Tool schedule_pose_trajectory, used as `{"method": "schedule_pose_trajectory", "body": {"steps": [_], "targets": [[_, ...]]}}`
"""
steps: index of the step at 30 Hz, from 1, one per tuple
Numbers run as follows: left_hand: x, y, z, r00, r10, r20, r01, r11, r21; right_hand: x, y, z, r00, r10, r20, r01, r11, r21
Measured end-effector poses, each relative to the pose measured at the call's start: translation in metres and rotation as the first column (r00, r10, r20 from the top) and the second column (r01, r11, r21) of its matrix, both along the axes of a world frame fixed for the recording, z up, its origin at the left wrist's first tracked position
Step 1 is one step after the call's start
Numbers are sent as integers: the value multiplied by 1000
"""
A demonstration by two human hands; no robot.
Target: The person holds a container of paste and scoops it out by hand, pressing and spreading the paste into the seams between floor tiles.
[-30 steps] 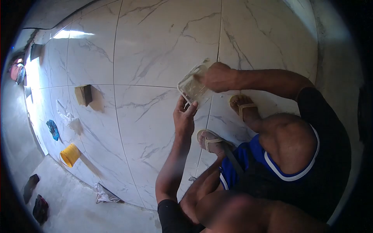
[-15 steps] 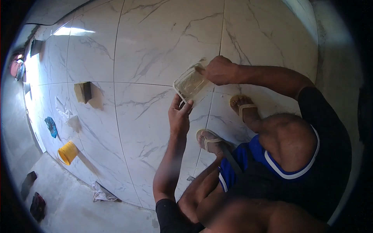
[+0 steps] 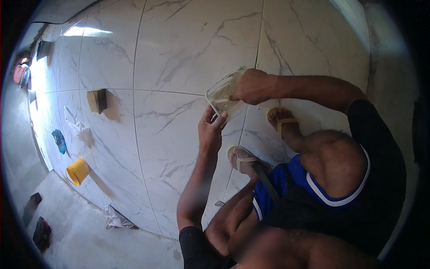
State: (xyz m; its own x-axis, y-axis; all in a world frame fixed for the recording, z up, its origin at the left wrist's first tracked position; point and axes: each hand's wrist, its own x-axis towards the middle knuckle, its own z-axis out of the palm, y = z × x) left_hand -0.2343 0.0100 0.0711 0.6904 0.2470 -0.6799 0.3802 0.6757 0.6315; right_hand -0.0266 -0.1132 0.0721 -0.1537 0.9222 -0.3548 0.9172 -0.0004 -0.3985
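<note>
A see-through plastic tub (image 3: 212, 103) with a pale rim is held tilted above the tiled floor, in front of my feet. Pale, paste-like matter coats its inside. My left hand (image 3: 211, 130) pinches the near corner of the rim between thumb and fingers. At the tub's opposite side, my right hand (image 3: 256, 87) is closed, knuckles up, with its fingertips inside the tub. Whatever those fingers grip is hidden by the hand.
White marbled tiles (image 3: 174, 49) with dark joints cover the floor. To the left lie a block (image 3: 96, 101), a white plastic bag (image 3: 80, 131), a blue crumpled bag (image 3: 58, 141) and a yellow bucket (image 3: 78, 171). A white cloth (image 3: 117, 219) lies by the tile edge. My sandalled feet (image 3: 242, 160) stand close by.
The tub has tipped more steeply and shifted slightly right with my left hand. My right hand has moved a little lower and right, its fingers still in the tub.
</note>
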Motion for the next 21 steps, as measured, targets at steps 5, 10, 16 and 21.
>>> {"method": "schedule_pose_trajectory", "body": {"steps": [5,10,16,21], "targets": [[2,5,-3,999,-19,41,17,998,58,-6,18,9,997,-77,25,76,997,18],[3,11,7,997,72,26,-74,996,51,-4,6,2,987,-122,102,129,990,-63],[6,6,7,998,55,-7,-55,997,60,-12,20,20,995,-73,64,74,997,-11],[7,7,10,998,63,-6,-62,998,31,-14,19,3,984,-118,135,131,988,-85]]}}
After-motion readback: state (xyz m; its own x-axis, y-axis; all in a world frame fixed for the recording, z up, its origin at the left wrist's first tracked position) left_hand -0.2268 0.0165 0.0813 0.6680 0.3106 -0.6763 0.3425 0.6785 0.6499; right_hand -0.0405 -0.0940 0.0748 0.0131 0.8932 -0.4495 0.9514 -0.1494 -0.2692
